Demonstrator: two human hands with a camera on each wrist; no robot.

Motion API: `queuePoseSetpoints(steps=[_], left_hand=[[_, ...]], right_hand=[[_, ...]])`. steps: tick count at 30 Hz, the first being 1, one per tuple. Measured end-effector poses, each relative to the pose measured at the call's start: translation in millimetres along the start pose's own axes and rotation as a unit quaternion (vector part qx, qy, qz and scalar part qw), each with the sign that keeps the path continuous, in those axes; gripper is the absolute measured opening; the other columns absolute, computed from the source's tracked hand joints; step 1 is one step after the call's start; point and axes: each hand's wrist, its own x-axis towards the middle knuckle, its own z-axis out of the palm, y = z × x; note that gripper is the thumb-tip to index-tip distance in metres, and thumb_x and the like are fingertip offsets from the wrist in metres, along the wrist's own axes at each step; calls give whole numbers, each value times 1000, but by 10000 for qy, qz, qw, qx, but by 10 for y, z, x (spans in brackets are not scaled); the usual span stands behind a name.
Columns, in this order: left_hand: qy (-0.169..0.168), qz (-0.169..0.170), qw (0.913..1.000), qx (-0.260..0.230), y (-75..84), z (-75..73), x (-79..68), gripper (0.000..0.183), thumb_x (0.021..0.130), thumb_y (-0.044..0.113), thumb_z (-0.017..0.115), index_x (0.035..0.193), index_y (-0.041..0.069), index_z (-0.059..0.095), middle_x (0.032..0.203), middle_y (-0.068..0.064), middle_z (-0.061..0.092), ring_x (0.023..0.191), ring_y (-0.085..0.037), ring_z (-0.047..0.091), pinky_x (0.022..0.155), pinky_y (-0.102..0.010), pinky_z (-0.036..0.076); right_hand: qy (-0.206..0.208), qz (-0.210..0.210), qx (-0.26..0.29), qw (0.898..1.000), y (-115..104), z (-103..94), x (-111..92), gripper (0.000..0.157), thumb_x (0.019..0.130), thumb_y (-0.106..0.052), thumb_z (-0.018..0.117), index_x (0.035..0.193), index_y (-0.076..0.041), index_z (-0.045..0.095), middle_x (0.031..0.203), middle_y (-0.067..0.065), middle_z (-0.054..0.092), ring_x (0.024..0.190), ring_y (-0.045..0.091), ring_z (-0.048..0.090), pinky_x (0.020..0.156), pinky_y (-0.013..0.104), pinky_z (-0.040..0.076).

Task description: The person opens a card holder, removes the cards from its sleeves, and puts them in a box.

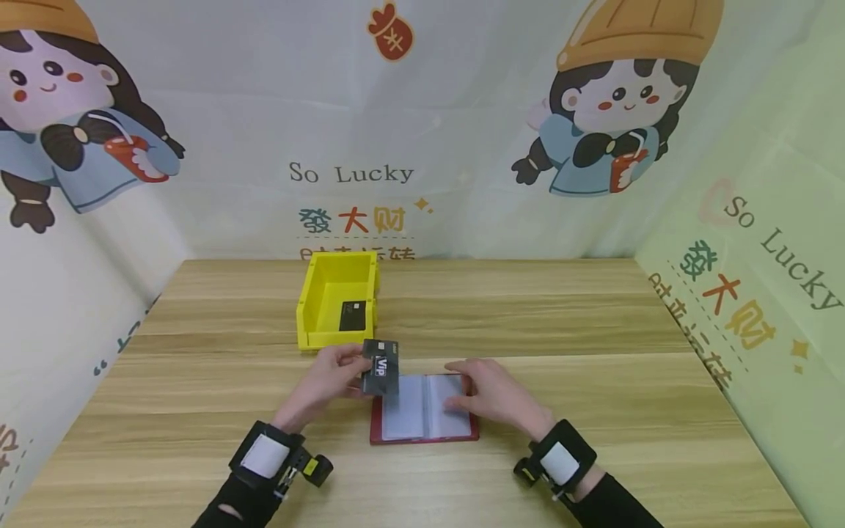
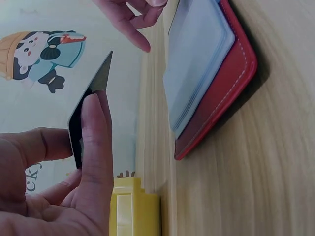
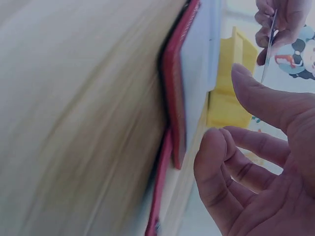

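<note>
My left hand (image 1: pixel 332 375) pinches a black bank-style card marked "VIP" (image 1: pixel 381 370) between thumb and fingers. The card is tilted up over the left side of an open card holder. That card holder has a red cover (image 1: pixel 376 424) with pale stitching and clear plastic sleeves (image 1: pixel 404 414), spread flat on the table. In the left wrist view, the card (image 2: pixel 102 74) shows edge-on, apart from the sleeves. My right hand (image 1: pixel 498 394) is at the holder's right side with nothing in its grasp; in the right wrist view its thumb (image 3: pixel 261 101) and curved fingers stand apart.
Behind my left hand, a yellow bin (image 1: pixel 305 323) holds another black card (image 1: pixel 353 316). Everything rests on a wood-grain table (image 1: pixel 561 315). A printed cloth (image 1: pixel 462 147) with cartoon figures hangs behind it and along both sides.
</note>
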Motion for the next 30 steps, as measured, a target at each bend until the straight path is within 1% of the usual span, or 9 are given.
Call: queuePoseSetpoints(steps=[3,8,12,15,18,22,25,28,30], left_hand=[[23,48,10000,-81,9,-42,0,38,96,3,46,132,-9,41,108,-26,58,82,-31,62,71,-45,54],[262,119,9996,80,19,-116,16,43,95,3,47,136,-8,37,106,-27,53,82,-30,60,71,-46,53],[413,195,9988,186,30,-184,26,48,94,0,48,138,-9,32,108,-29,49,83,-30,58,73,-46,53],[612,214,9971,390,45,-235,31,50,94,0,49,140,-8,31,111,-28,46,84,-31,57,73,-45,54],[915,258,9937,591,65,-279,49,48,94,1,50,139,-6,34,112,-26,46,85,-31,56,73,-41,54],[1376,450,9864,774,76,-327,110,45,94,3,50,137,-5,39,113,-26,49,88,-29,55,72,-33,53],[1796,541,9787,831,67,-353,170,43,93,5,51,135,-3,43,112,-25,53,89,-26,55,72,-29,51],[2291,678,9674,841,56,-369,232,41,92,5,55,131,-2,47,108,-24,57,86,-25,56,66,-25,48],[2626,817,9570,923,57,-369,274,40,90,5,59,128,-2,49,104,-23,60,83,-24,58,62,-21,48]], right_hand=[[110,-66,44,9999,-46,4,33,49,82,-30,73,122,-4,59,66,-5,49,57,7,43,50,25,35],[303,-208,-14,9993,-109,13,83,47,83,-29,72,121,-5,61,73,-4,53,61,8,45,53,26,39],[422,-312,-43,9986,-160,23,129,46,83,-29,72,121,-6,61,75,-5,53,60,7,46,51,25,40],[514,-395,-43,9979,-205,31,169,45,84,-29,71,121,-6,60,76,-6,53,60,7,47,51,24,40],[583,-479,-12,9971,-261,36,203,44,85,-29,69,121,-6,60,77,-6,53,62,7,47,52,24,41],[600,-536,47,9967,-339,35,238,43,86,-28,68,122,-5,60,79,-6,54,65,8,48,53,24,42],[589,-586,57,9965,-383,37,270,43,87,-28,68,123,-5,59,81,-5,56,66,9,49,54,24,43],[548,-633,58,9965,-416,50,310,43,87,-28,68,123,-6,59,84,-1,58,69,10,51,56,24,44],[512,-603,87,9968,-435,62,333,44,87,-28,68,123,-6,59,88,1,60,71,12,53,57,24,44]])
